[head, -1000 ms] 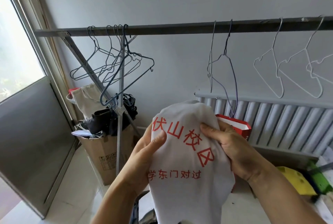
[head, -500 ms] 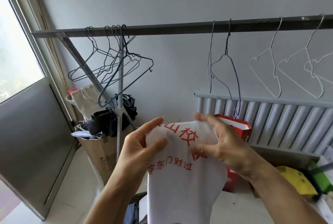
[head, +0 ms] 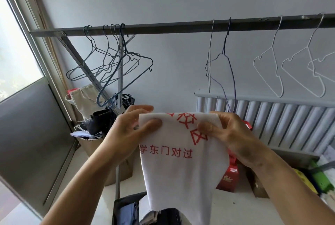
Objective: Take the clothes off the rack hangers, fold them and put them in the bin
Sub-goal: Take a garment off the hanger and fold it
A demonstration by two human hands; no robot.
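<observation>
Just above the bin (head: 125, 198), left hand (head: 126, 130) and right hand (head: 233, 134) each pinch a top corner of the white shirt (head: 181, 170), level with each other, its long side hanging straight down, so lowering looks easy.

Pale floor (head: 239, 210) with cardboard box (head: 92, 145), red box (head: 228, 177) and dark bin (head: 114, 212).

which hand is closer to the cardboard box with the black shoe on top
Left. The left hand pinches a top corner of the white garment just right of the cardboard box; the right hand pinches the other corner, farther right, in front of the radiator.
</observation>
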